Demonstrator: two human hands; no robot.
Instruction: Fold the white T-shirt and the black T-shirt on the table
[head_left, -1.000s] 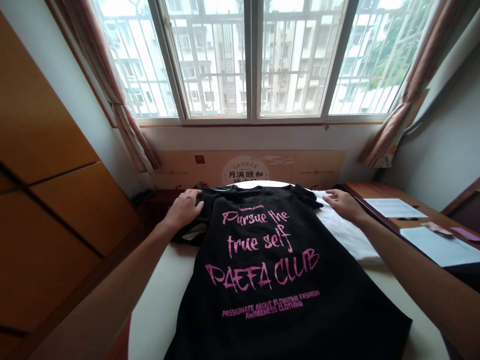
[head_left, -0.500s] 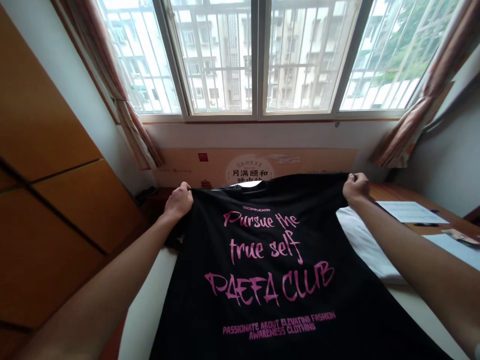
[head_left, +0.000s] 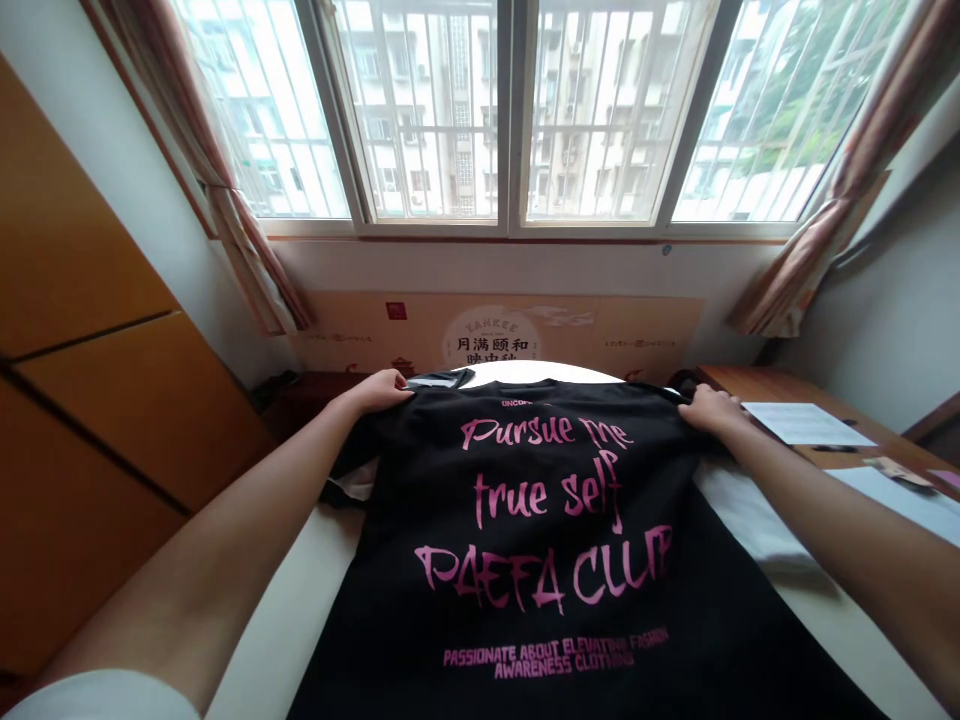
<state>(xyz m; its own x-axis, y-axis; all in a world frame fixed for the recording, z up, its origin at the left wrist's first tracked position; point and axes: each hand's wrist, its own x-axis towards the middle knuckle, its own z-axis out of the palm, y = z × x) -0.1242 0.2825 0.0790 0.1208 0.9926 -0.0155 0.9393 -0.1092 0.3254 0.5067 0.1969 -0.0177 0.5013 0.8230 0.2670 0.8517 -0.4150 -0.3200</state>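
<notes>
On the table, both hands rest on a black, seemingly cotton T-shirt.

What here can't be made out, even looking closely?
Head view:
- Lower hem of the black T-shirt: cut off by the bottom edge.
- White cloth: mostly hidden under the shirt.
- Wall poster's lowest text: hidden behind the white round tabletop.
- Papers: print too small.
</notes>
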